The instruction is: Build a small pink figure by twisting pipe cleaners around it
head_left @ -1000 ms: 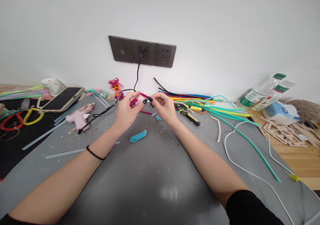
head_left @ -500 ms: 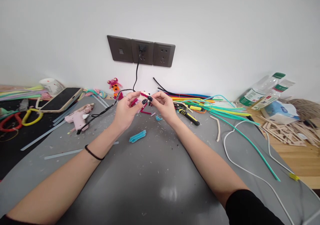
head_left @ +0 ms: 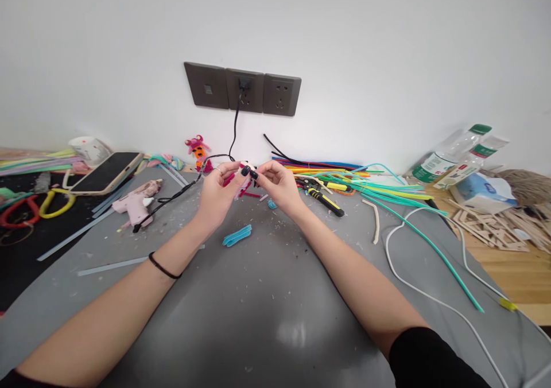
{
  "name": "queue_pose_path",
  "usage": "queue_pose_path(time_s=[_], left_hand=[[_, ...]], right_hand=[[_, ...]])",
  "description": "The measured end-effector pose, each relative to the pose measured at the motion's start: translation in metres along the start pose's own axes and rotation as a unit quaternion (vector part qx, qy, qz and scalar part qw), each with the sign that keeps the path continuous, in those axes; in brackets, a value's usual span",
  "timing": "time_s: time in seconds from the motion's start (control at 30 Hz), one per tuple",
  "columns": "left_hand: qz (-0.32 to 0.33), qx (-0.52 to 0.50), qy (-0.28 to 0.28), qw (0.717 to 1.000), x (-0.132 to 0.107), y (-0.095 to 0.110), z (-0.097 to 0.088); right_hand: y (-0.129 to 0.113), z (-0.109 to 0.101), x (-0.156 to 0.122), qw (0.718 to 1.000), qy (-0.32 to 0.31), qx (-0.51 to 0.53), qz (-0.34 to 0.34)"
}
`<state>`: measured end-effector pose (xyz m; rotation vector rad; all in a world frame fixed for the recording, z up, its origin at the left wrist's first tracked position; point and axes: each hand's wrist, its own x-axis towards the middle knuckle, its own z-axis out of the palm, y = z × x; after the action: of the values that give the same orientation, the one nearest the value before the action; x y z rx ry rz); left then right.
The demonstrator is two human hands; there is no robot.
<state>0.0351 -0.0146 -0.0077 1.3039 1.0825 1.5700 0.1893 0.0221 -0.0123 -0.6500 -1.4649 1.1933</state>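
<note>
**Small cream-and-red piece pinched in both hands**

Thumbs nearly meeting, the left hand [head_left: 214,200] and right hand [head_left: 282,188] each close a fingertip grip on a small cream-and-red piece [head_left: 249,165] above the desk [head_left: 275,296]. Fingers cover most of it; the work seems unfinished, though how much remains cannot be told. Nearer the person lies a folded blue bundle [head_left: 237,235], apparently unused. Farther out sit pliers [head_left: 326,202], a pink glue gun [head_left: 134,207] and a pink-and-orange figure [head_left: 199,150], seemingly complete.
</note>
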Motion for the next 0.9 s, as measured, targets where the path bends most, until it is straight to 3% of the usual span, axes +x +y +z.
queue_pose_path(time_s=[0.37, 0.67, 0.9], left_hand=[[-0.021, -0.054, 0.032, 0.998, 0.009, 0.000, -0.004], [-0.080, -0.101, -0.051, 0.990, 0.012, 0.006, -0.008], [-0.113, -0.136, -0.053, 0.983, 0.011, 0.002, -0.008]], right_hand=[[-0.003, 0.002, -0.004, 0.997, -0.026, -0.060, -0.033], [-0.008, -0.004, 0.000, 0.996, -0.026, -0.071, -0.051], [-0.006, -0.004, 0.001, 0.997, -0.038, -0.050, -0.037]])
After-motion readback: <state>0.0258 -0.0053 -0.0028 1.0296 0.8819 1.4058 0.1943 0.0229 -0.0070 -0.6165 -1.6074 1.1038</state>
